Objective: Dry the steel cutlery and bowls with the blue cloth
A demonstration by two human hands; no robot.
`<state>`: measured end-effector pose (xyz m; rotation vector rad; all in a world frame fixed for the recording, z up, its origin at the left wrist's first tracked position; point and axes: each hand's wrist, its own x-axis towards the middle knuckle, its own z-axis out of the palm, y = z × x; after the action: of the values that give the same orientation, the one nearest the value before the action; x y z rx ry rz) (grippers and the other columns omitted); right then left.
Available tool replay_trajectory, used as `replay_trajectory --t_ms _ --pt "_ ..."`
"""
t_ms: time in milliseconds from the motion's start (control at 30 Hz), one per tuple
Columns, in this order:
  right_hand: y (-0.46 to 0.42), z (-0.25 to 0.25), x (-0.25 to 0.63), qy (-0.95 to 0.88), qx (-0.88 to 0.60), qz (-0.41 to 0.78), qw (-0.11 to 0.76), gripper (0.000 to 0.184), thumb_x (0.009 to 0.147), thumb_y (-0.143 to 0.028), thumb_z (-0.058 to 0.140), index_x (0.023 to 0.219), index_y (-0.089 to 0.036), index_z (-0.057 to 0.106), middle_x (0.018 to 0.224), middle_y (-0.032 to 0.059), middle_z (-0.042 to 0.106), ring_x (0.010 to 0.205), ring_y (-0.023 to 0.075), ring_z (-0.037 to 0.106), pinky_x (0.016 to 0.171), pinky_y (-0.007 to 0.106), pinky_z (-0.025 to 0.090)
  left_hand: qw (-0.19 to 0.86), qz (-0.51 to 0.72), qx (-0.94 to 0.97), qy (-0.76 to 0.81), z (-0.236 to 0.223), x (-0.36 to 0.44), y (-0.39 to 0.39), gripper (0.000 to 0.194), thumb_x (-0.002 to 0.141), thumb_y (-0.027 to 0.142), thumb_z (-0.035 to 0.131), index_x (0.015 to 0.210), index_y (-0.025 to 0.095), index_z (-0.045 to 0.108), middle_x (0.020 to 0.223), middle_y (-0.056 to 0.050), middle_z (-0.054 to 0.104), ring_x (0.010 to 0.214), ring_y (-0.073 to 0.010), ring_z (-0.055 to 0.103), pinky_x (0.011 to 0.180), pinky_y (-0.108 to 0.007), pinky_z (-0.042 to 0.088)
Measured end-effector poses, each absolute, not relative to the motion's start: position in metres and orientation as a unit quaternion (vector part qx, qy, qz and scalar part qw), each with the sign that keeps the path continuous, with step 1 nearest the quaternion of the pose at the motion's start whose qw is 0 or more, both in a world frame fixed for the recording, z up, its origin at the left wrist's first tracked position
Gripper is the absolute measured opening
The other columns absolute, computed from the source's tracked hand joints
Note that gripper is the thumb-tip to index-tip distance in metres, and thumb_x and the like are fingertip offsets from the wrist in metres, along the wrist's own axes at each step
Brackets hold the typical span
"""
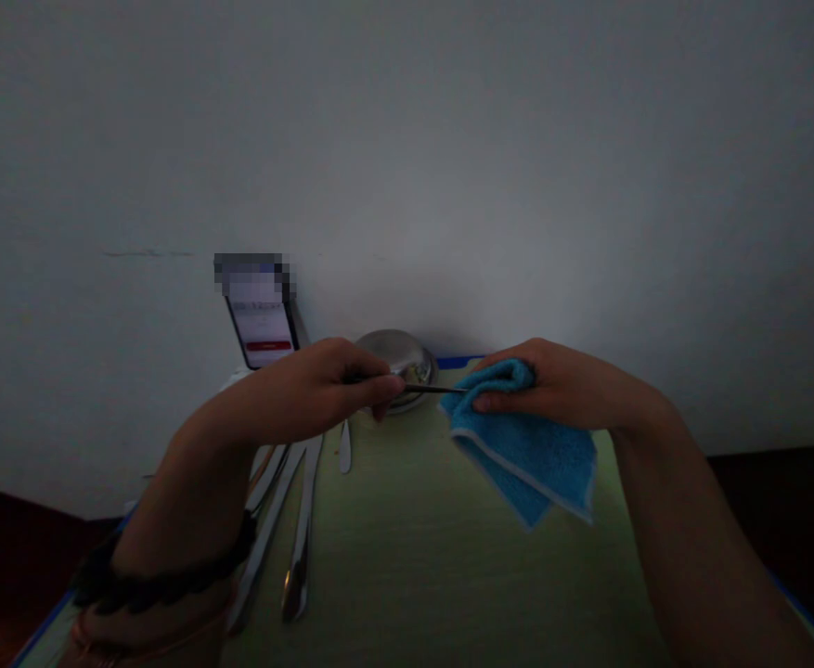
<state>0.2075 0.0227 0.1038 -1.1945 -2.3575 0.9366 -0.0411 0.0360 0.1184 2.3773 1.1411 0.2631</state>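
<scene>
My left hand (341, 390) is closed, pinching a thin metal utensil (429, 388) between thumb and fingers. It is held roughly level above the table, and its kind does not show. The utensil's far end runs into a folded blue cloth (532, 464), which hides it. My right hand (538, 390) is shut on this cloth, thumb pressed on the near side, with the loose corners hanging down. Below my left wrist lie several long metal utensils, among them a table knife (301, 547). A short metal handle (345, 447) lies just right of them.
Behind my hands, a round metal dish (393, 345) stands near the wall (448, 186), with something small and pale in it. At the left a phone (262, 320) leans upright. The light green table (448, 575) has blue edging.
</scene>
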Motion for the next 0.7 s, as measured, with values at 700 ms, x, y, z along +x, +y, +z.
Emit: replay_trajectory --t_ms 700 --pt "0.043 0.08 0.201 -0.594 -0.471 0.112 0.642 0.04 0.079 -0.051 0.049 0.103 -0.022 0.06 0.094 0.0052 0.064 0.087 0.0201 0.058 0.071 0.033 0.046 0.218 0.227 0.847 0.429 0.118 -0.019 0.031 0.036 0.085 0.038 0.04 0.072 0.015 0.064 0.059 0.001 0.056 0.055 -0.0113 0.048 0.054 -0.022 0.034"
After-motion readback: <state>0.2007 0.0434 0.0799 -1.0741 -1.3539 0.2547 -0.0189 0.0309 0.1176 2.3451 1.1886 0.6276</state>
